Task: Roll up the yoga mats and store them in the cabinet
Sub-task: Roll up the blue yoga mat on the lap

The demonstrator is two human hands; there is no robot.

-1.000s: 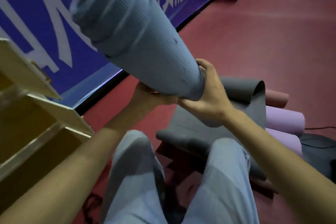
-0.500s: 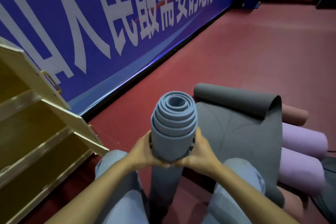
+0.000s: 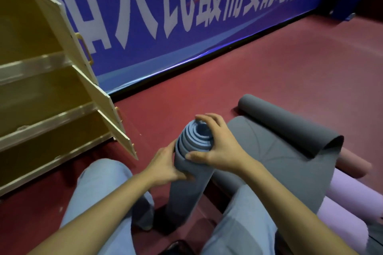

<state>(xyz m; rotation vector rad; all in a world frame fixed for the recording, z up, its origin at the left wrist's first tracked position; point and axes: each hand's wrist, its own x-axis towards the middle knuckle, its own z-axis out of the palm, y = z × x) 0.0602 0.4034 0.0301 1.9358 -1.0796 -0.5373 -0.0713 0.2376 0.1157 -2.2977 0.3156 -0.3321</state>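
The rolled blue-grey foam yoga mat stands on end between the person's knees, long axis near vertical, top leaning slightly toward the open cream wooden cabinet on the left. The left hand wraps its side; the right hand curls over the spiral top, thumb on the outer layer. A half-rolled dark grey mat lies just right.

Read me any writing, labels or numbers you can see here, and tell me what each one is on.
"民最需要的地方" in large white characters on the blue banner along the wall; the leftmost characters are cropped, the far right end too blurred to read.
Rolled blue mat, grey mat, cabinet: no writing visible.
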